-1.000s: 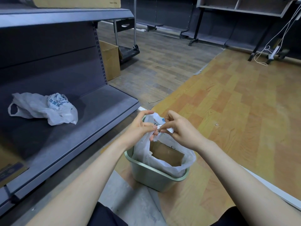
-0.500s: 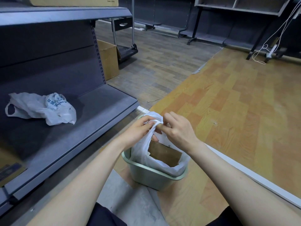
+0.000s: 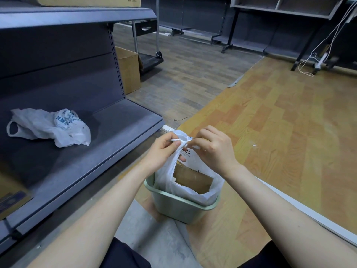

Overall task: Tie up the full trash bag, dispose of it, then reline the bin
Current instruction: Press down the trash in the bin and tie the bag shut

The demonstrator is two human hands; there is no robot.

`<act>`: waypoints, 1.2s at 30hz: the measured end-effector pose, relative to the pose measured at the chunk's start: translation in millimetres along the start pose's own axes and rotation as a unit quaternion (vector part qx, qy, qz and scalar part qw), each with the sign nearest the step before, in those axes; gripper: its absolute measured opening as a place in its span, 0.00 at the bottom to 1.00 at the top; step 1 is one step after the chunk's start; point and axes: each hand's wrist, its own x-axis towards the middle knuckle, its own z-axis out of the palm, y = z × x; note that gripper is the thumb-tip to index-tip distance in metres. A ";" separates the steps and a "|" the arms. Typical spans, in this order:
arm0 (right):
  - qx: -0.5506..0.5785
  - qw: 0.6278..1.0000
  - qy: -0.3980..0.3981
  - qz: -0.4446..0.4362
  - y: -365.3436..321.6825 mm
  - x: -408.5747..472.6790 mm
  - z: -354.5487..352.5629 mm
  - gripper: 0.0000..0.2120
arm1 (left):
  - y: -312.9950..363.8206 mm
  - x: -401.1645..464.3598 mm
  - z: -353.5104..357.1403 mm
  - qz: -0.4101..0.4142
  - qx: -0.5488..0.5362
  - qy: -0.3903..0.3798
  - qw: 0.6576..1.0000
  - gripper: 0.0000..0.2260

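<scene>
A crumpled spare bag lies on the grey shelf at the left, while near the middle the left hand and right hand each pinch a twisted handle of the white trash bag sitting in the green bin on the floor.

White trash bag in green bin, handles gathered above, cardboard inside.

Both hands, left and right, pinch the bag handles together above the bin; a second bag lies on the shelf.
</scene>
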 end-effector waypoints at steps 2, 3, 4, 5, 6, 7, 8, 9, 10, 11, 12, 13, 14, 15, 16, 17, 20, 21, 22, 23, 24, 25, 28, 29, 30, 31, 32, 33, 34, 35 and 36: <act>-0.003 1.000 -0.003 0.011 -0.8 -0.1 -0.6 0.07 | 0.4 -0.5 -0.9 -0.002 0.003 0.004 1.000 0.08; -0.004 1.000 -0.004 0.016 -1.4 -0.4 -0.3 0.08 | 0.5 -0.9 -1.2 -0.002 0.006 0.007 1.000 0.09; -0.006 1.000 -0.005 0.019 -2.0 -0.7 0.2 0.08 | 0.7 -1.2 -1.4 -0.001 0.007 0.011 1.000 0.09; -0.006 1.000 -0.008 0.024 -2.9 -0.8 0.5 0.08 | 0.9 -1.6 -1.5 -0.001 0.005 0.016 1.000 0.08; -0.006 1.000 -0.011 0.028 -3.4 -0.8 0.8 0.09 | 1.0 -2.0 -1.5 0.000 0.001 0.021 1.000 0.08; -0.005 0.999 -0.013 0.032 -3.7 -0.9 1.1 0.09 | 1.1 -2.5 -1.6 0.003 -0.004 0.029 1.000 0.07; -0.005 0.999 -0.015 0.035 -3.9 -1.0 1.5 0.09 | 1.3 -2.8 -2.0 0.008 -0.007 0.038 0.999 0.07; -0.004 0.999 -0.017 0.039 -4.1 -1.2 1.5 0.10 | 1.4 -3.5 -2.4 0.014 -0.011 0.046 0.999 0.06; -0.002 0.999 -0.018 0.042 -4.0 -1.5 1.6 0.10 | 1.4 -4.2 -2.8 0.020 -0.013 0.054 0.998 0.06; 0.000 0.999 -0.021 0.044 -3.7 -1.7 1.5 0.11 | 1.5 -5.2 -3.2 0.026 -0.011 0.060 0.998 0.05; 0.002 0.999 -0.023 0.046 -3.2 -2.1 1.4 0.11 | 1.9 -6.1 -3.5 0.034 -0.004 0.065 0.997 0.05; 0.004 0.999 -0.027 0.047 -2.8 -2.6 0.8 0.12 | 2.2 -6.8 -3.8 0.045 0.009 0.071 0.996 0.04; 0.004 0.998 -0.031 0.047 -2.2 -3.3 0.1 0.12 | 2.2 -6.7 -4.6 0.058 0.025 0.079 0.995 0.04; 0.004 0.998 -0.034 0.047 -1.4 -3.9 -0.9 0.11 | 1.8 -6.6 -5.5 0.070 0.043 0.087 0.993 0.05; 0.004 0.998 -0.035 0.046 -0.6 -4.4 -1.8 0.11 | 1.2 -6.7 -6.6 0.081 0.062 0.094 0.990 0.06; 0.003 0.998 -0.038 0.047 -0.3 -4.7 -3.0 0.11 | 0.9 -7.3 -7.6 0.092 0.080 0.100 0.988 0.07; 0.004 0.998 -0.049 0.050 -0.9 -3.5 -5.1 0.11 | 0.5 -7.4 -10.0 0.108 0.102 0.110 0.983 0.07; 0.005 0.997 -0.055 0.052 -1.3 -2.3 -6.6 0.11 | 1.7 -6.9 -10.7 0.111 0.102 0.113 0.982 0.08; 0.006 0.997 -0.063 0.053 -1.4 -1.5 -8.5 0.11 | 3.0 -6.3 -12.0 0.114 0.095 0.118 0.982 0.08; 0.008 0.996 -0.072 0.056 -1.9 -0.7 -10.7 0.11 | 4.2 -5.9 -13.4 0.117 0.085 0.127 0.981 0.09; 0.013 0.995 -0.078 0.059 -3.1 0.2 -12.6 0.11 | 5.4 -5.2 -14.0 0.120 0.076 0.138 0.980 0.10; 0.022 0.994 -0.082 0.067 -4.6 2.6 -13.7 0.11 | 6.6 -4.1 -14.4 0.121 0.068 0.150 0.979 0.11; 0.080 0.988 -0.091 0.096 -5.7 8.5 -13.6 0.12 | 6.8 1.2 -18.5 0.115 0.022 0.178 0.977 0.11; 0.103 0.984 -0.097 0.111 -1.7 4.7 -12.4 0.12 | 3.3 1.2 -22.9 0.107 0.006 0.195 0.975 0.12; 0.131 0.975 -0.113 0.142 6.9 -3.0 -11.2 0.13 | -4.2 1.3 -30.0 0.085 -0.008 0.217 0.973 0.12; 0.162 0.955 -0.155 0.197 18.8 -15.2 -12.1 0.14 | -15.1 0.6 -39.1 0.045 -0.017 0.240 0.970 0.13; 0.200 0.921 -0.215 0.257 30.8 -31.8 -14.1 0.15 | -28.4 -2.5 -47.3 -0.005 -0.016 0.261 0.965 0.13; 0.239 0.875 -0.279 0.315 40.7 -49.3 -17.7 0.16 | -39.5 -6.6 -53.4 -0.053 -0.012 0.271 0.961 0.14; 0.263 0.840 -0.318 0.353 49.0 -62.5 -20.6 0.17 | -46.9 -8.9 -57.8 -0.085 -0.007 0.270 0.959 0.14; 0.269 0.824 -0.337 0.366 54.9 -69.0 -22.1 0.17 | -51.4 -8.9 -61.1 -0.099 -0.001 0.262 0.960 0.14; 0.270 0.820 -0.344 0.370 58.4 -71.9 -21.5 0.16 | -56.7 -6.7 -63.9 -0.109 0.004 0.257 0.960 0.15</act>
